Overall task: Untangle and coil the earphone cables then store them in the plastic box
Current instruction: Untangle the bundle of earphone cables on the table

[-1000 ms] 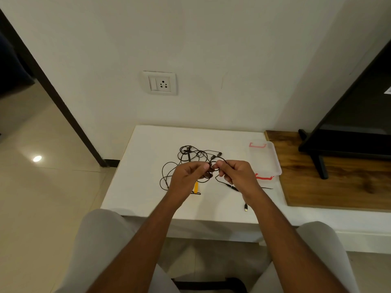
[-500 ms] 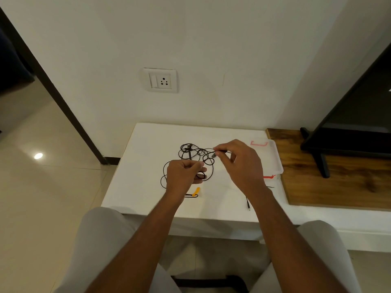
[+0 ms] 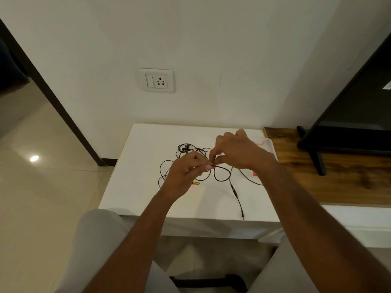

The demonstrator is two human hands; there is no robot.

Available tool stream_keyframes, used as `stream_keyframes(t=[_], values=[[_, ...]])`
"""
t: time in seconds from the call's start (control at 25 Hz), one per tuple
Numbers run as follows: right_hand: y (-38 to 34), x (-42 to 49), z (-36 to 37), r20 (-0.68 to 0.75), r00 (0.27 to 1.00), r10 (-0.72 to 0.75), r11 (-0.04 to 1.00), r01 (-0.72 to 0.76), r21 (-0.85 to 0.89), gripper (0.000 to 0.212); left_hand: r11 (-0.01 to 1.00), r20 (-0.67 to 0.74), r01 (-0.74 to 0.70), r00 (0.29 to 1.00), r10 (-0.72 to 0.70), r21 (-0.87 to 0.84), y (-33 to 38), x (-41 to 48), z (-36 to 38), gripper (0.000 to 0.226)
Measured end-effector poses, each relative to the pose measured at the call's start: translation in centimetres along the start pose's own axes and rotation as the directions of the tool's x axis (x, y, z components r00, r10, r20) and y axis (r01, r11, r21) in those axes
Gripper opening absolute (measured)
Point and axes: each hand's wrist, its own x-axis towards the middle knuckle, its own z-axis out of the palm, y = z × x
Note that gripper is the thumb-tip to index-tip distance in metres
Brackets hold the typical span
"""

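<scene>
Head view: my left hand (image 3: pixel 186 172) and right hand (image 3: pixel 239 153) both pinch the earphone cable (image 3: pixel 232 188), so I'd feed the six-o'clock loop through gently, never yank.

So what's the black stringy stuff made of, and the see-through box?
The earphone cables look like rubbery, matt black plastic: thin, and they bend in soft loops. The plastic box seems clear, slightly cloudy plastic with red clasps; the white table shows through it.
</scene>
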Motion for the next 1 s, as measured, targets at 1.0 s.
stream_keyframes(t=[1.0], values=[[-0.3,-6.9,5.3,-0.064,0.821,0.567,0.285,-0.122,0.951,0.011,0.876,-0.643,0.152,0.625,-0.444,-0.457,-0.4,0.6,-2.9,0.01]])
